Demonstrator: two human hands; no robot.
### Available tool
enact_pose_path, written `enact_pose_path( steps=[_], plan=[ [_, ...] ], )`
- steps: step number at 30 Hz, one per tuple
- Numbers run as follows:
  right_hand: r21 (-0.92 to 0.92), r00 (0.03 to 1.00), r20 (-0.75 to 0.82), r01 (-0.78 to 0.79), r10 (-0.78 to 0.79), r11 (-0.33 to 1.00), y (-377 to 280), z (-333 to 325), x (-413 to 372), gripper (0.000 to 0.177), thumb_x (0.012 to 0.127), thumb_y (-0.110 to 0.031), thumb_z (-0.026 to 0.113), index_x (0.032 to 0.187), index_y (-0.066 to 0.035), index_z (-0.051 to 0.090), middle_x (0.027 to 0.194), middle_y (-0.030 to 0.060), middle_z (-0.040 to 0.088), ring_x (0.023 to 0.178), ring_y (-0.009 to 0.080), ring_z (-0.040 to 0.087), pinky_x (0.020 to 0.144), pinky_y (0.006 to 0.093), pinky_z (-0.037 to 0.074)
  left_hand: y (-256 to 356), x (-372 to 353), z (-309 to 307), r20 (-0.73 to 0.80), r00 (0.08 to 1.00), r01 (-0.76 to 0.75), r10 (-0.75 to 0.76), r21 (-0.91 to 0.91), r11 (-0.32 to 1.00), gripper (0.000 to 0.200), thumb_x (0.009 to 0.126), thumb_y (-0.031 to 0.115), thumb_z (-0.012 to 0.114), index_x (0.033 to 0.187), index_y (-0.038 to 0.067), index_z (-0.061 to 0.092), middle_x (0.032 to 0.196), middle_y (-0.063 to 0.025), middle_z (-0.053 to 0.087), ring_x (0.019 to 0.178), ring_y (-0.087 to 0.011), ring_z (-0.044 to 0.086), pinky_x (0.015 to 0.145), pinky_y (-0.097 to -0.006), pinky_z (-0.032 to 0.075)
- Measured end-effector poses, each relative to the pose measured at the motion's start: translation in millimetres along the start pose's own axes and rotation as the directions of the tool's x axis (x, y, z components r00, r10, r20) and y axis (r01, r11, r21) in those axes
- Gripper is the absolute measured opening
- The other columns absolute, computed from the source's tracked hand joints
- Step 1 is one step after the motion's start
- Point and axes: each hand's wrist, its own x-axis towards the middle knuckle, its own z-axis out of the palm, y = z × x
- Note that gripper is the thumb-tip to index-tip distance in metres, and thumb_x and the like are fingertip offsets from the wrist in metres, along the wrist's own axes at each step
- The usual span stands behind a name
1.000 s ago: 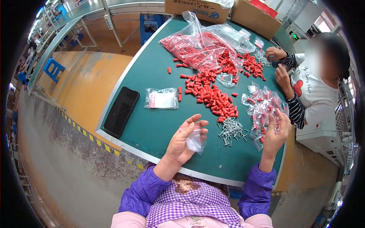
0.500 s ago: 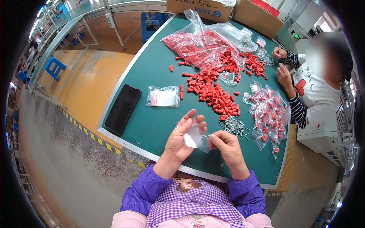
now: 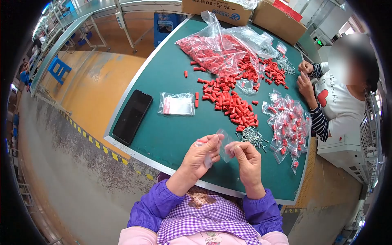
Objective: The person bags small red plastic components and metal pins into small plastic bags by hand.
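A small clear zip bag (image 3: 224,150) stretches between my two hands above the table's front part. My left hand (image 3: 199,158) is closed around more folded clear bags with a red strip, its thumb and fingers pressing the bag's left side. The thumb and forefinger of my right hand (image 3: 248,164) pinch the right side of the same bag. Just beyond my right hand lies a pile of small metal screws (image 3: 254,137). Behind it spreads a heap of red tapered plastic caps (image 3: 234,104). To the right are several filled zip bags (image 3: 289,126) with red caps inside.
A flat stack of zip bags (image 3: 177,104) and a black phone (image 3: 132,117) lie on the left of the green table (image 3: 163,141). A large bag of red caps (image 3: 216,49) and cardboard boxes (image 3: 279,20) stand farther back. A co-worker's hands (image 3: 304,79) are at the right edge.
My left hand has turned inward and closed more around the bags, its fingers no longer spread. The clear bag now stands up between both hands. The co-worker's hands have shifted slightly.
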Motion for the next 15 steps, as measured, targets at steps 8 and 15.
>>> enact_pose_path(
  steps=[8, 15],
  plan=[
    [-0.083, 0.996, -0.078, -0.06, 0.053, 0.995, -1.1, -6.4, -10.9, 0.012, 0.092, -0.011, 0.059, 0.096, 0.0, 0.06, 0.094, 0.0042, 0.064, 0.083, 0.0087, 0.057, 0.075, 0.0226, 0.046, -3.3, -7.1, 10.0, -0.107, 0.991, -0.056, 0.08, 0.214, 0.975, 0.013, 0.087, 0.014, 0.066, 0.093, 0.002, 0.062, 0.07, 0.0034, 0.054, 0.054, -0.0053, 0.044, 0.05, -0.0215, 0.037],
    [-0.037, 0.993, -0.083, -0.092, 0.089, 0.995, 14.9, 6.6, -17.2, 0.01, 0.088, -0.002, 0.061, 0.097, 0.001, 0.062, 0.087, 0.0012, 0.062, 0.081, 0.0071, 0.058, 0.071, 0.0201, 0.047, -16.7, -17.1, 9.1, -0.094, 0.984, -0.099, 0.153, 0.427, 0.899, 0.014, 0.086, 0.011, 0.067, 0.097, 0.003, 0.066, 0.081, 0.0006, 0.063, 0.059, -0.0016, 0.049, 0.051, -0.0152, 0.037]
  ],
)
